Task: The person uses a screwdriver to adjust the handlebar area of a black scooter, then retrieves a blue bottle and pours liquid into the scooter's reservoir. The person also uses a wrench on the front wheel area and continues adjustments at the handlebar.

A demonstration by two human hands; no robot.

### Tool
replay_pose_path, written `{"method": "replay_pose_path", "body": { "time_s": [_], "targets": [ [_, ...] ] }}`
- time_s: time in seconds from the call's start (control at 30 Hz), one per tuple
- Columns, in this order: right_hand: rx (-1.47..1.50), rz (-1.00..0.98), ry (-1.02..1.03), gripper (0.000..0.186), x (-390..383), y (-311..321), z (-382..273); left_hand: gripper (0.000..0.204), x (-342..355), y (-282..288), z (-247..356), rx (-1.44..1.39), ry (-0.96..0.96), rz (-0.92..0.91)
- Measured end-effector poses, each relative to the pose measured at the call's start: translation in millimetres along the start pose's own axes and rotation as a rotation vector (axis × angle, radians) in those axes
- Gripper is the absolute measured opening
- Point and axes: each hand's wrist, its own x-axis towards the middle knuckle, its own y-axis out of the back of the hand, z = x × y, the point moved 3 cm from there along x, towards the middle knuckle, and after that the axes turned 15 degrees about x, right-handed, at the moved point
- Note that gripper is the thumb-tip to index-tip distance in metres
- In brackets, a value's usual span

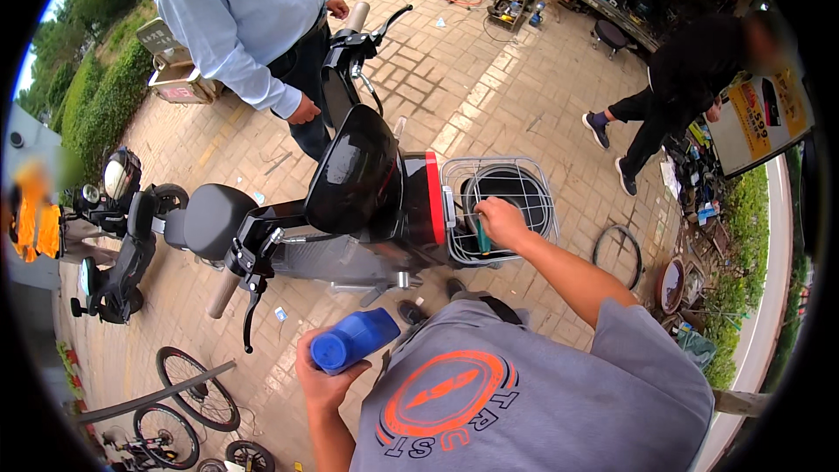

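Note:
My left hand is wrapped round a blue plastic bottle with a round blue cap, held tilted low beside the scooter. Over the wire basket of a black electric scooter, my right hand is closed on a green-handled tool. The tool points down at the basket; its working end cannot be made out. Inside the basket lies a dark round thing, partly covered by the wires and my hand. A red strip runs along the scooter's body beside the basket.
Across the scooter stands a person in a light blue shirt; another in black is at the right. A tyre lies on the paving by a pile of parts. Wheels and a parked scooter are at left.

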Motion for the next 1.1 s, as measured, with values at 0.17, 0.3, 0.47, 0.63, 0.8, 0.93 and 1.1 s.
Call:
{"method": "replay_pose_path", "body": {
  "time_s": [0.17, 0.3, 0.47, 0.63, 0.8, 0.93, 1.1],
  "targets": [
    [-0.417, -0.58, 0.341, 0.036, 11, -33, 57, 0.077, -36, 5, 1, 0.053, 0.169, 0.204],
    [-0.335, -0.663, 0.556, 0.018, 18, -45, 80, 0.075, -68, 4, 11, 0.067, 0.24, 0.298],
    [-0.336, -0.758, 0.654, 0.025, 29, -29, 83, 0.074, -105, 7, -4, -0.026, 0.287, 0.455],
    [0.014, -0.337, 0.452, 0.03, 53, 16, -70, 0.073, -121, 31, -34, -0.127, 0.316, 0.531],
    [1.252, -0.139, 0.119, 0.032, 79, 51, -244, 0.073, -112, 74, -66, -0.138, 0.295, 0.501],
    [1.131, -0.163, 0.298, 0.031, 92, 36, -373, 0.072, -107, 123, -105, -0.082, 0.237, 0.466],
    [0.967, -0.184, 0.348, 0.026, 97, -13, -439, 0.072, -111, 175, -138, 0.016, 0.238, 0.448]
  ]
}}
